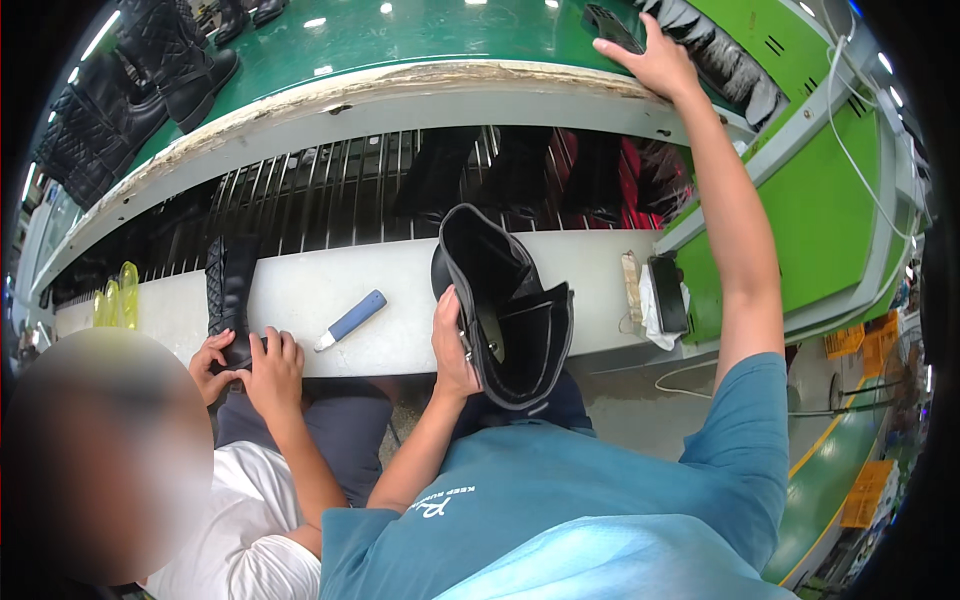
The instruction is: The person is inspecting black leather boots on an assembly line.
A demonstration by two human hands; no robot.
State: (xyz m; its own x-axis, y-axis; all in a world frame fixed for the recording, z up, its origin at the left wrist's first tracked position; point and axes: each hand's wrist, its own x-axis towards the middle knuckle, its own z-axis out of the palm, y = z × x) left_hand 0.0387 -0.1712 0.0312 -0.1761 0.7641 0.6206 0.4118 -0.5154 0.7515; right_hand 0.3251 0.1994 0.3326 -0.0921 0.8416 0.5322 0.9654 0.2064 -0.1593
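My left hand [456,350] is closed on the side of a black boot [553,330], its wide shaft opening tilted up toward me above the front edge of the white ledge. Dark lining and a fold show inside it. My right arm stretches far forward to the green table. There my right hand [660,62] has its thumb and a finger on either side of a small black ridged object [612,28], whose kind I cannot make out. To my left, a co-worker's hands [268,370] hold the foot of another black boot [234,290] on the ledge.
On the white ledge [420,262] lies a blue-handled cutter [352,320]. A black case [667,295] sits at its right end, and yellow translucent pieces [122,295] at its left. Several black quilted boots [170,60] stand far left. A green machine [810,220] rises at right, with a hanging cable.
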